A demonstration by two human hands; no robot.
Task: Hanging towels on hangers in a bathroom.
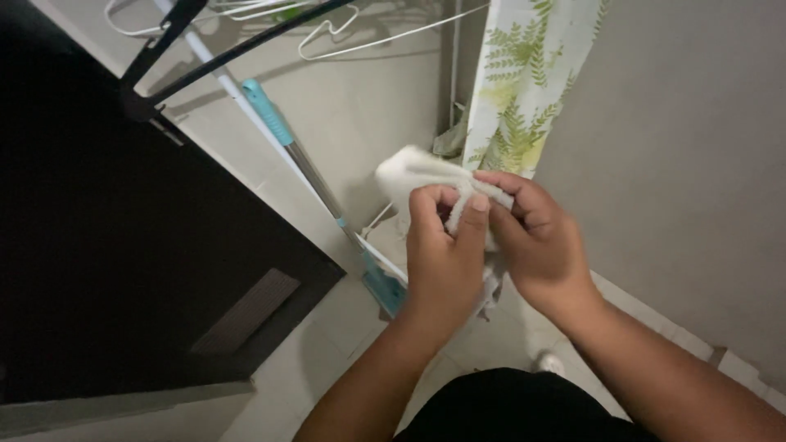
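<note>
Both hands meet in front of the chest on a small white cloth (pixel 426 176), a soft, thick piece that looks like a sock or a small towel, though which of the two I cannot tell. The left hand (pixel 444 258) pinches it from the near side, thumb and forefinger closed on a fold, and the right hand (pixel 536 237) clamps it from the far side, fingers curled over the top edge; both grips are clenched on the fabric, touching each other at the fingertips. Held this way, at two points close together, the cloth seems to be pulled taut or opened at the pinch, which would explain why the hands crowd one spot rather than spread apart. From the grip, the free end of the cloth runs up and to the left, so its long axis lies roughly level with a slight upward tilt away from the hands; a shorter tail hangs down below the grip, between the wrists. Just beyond the grip hangs a fern-printed curtain (pixel 528 82). Up and left of the grip, white wire hangers (pixel 360 45) hang from a dark rack (pixel 205 61). Below and left of it leans a mop with a teal handle (pixel 270 115).
</note>
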